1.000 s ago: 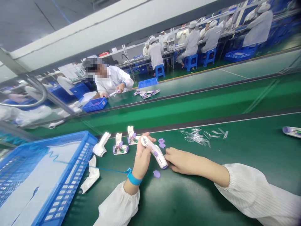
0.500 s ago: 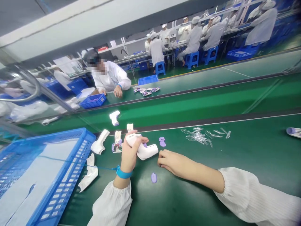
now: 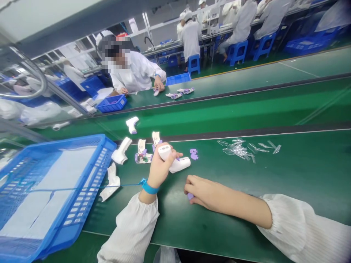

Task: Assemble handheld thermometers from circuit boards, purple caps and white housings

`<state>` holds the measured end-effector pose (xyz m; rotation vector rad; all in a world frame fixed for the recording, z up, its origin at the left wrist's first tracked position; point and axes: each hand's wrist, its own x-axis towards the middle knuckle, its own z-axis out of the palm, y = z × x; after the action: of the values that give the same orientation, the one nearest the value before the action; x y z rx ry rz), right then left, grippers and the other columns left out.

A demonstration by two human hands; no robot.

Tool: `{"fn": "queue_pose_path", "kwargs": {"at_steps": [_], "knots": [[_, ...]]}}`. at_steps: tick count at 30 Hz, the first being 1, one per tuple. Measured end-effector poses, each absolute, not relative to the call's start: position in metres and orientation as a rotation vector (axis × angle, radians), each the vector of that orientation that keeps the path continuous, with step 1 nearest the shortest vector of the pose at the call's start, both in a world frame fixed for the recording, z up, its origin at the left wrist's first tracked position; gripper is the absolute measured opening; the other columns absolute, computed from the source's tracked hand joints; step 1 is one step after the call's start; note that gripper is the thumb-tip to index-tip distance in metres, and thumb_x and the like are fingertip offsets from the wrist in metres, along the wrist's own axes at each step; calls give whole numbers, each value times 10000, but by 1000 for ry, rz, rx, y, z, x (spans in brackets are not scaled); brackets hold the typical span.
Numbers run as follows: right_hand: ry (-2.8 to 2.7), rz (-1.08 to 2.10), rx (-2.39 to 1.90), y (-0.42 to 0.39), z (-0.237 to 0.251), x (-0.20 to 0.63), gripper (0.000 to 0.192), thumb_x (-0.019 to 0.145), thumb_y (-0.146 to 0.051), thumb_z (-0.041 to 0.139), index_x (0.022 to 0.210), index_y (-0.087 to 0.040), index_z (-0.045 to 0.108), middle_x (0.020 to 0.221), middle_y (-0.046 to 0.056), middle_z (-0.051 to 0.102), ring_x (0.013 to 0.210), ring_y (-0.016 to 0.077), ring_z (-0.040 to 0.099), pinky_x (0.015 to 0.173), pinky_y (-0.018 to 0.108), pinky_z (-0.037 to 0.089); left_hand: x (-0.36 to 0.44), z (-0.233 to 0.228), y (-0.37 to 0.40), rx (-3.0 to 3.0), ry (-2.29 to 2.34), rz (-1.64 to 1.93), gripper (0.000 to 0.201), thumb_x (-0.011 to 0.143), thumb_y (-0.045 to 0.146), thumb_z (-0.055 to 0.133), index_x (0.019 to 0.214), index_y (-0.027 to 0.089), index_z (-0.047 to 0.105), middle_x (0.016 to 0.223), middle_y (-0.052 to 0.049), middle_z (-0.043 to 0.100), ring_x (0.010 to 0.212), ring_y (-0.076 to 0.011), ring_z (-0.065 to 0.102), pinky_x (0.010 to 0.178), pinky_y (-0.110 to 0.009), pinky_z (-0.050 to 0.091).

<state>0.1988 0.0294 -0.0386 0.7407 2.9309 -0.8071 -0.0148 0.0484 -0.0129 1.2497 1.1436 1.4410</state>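
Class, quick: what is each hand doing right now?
Left hand: closed on the white thermometer body.
Right hand: fingers curled over a small purple part.

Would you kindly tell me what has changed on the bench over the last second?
The right hand let go of the white thermometer casing and slid back to cover the small purple cap that lay loose on the green mat. The left hand turned the casing from tilted down-right to lying nearly level. A white thermometer has appeared on the belt. The blue basket and clear plastic pieces stayed put.
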Motion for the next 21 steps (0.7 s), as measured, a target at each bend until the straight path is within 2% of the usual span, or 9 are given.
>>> {"fn": "queue_pose_path", "kwargs": {"at_steps": [4, 8, 10, 13, 16, 19, 21], "knots": [[2852, -952, 683, 45, -4, 219, 112, 1018, -154, 645, 1066, -201, 735, 1051, 67, 692, 815, 216, 683, 691, 334, 517, -6, -18, 44, 1279, 1083, 1392, 455, 925, 514, 816, 1113, 227, 517, 805, 40, 702, 843, -216, 805, 861, -365, 603], [2825, -1421, 594, 58, 44, 233, 149, 1079, -275, 598, 1039, -227, 734, 1055, 38, 751, 896, 201, 731, 772, 321, 545, 1, -24, 35, 1312, 952, 1276, 432, 957, 509, 782, 1149, 228, 516, 891, 7, 714, 908, -223, 795, 889, -376, 602], [2727, -1667, 728, 63, 61, 237, 154, 1076, -365, 617, 1125, -239, 692, 970, 12, 783, 823, 187, 758, 714, 305, 549, 4, -25, 30, 1403, 945, 1199, 408, 983, 506, 748, 1180, 219, 537, 939, -26, 736, 945, -225, 775, 893, -360, 585], [2557, -1943, 1087, 67, 71, 240, 319, 1001, -468, 728, 1195, -240, 619, 838, -15, 786, 725, 193, 773, 656, 300, 567, 6, -23, 23, 1572, 1050, 1112, 400, 972, 498, 754, 1189, 202, 593, 969, -41, 735, 831, -177, 701, 764, -288, 528], [2641, -1963, 1237, 66, 69, 239, 321, 987, -498, 738, 1162, -233, 698, 769, -13, 767, 696, 190, 746, 677, 311, 568, 9, -22, 18, 1634, 1072, 1057, 442, 948, 511, 776, 1212, 193, 621, 983, -42, 728, 785, -162, 653, 702, -269, 486], [2867, -1779, 1207, 62, 69, 236, 287, 1051, -456, 645, 1229, -266, 766, 952, 22, 800, 769, 172, 726, 701, 305, 542, 11, -21, 17, 1653, 1030, 1059, 479, 952, 528, 769, 1263, 194, 623, 1050, -64, 749, 865, -189, 684, 762, -289, 511], [2853, -1803, 1198, 59, 70, 234, 333, 1066, -437, 626, 1353, -287, 703, 1015, 18, 799, 799, 165, 723, 700, 295, 539, 10, -21, 17, 1701, 1029, 1071, 442, 955, 511, 770, 1231, 193, 637, 1034, -58, 749, 836, -177, 675, 751, -283, 508]]}}
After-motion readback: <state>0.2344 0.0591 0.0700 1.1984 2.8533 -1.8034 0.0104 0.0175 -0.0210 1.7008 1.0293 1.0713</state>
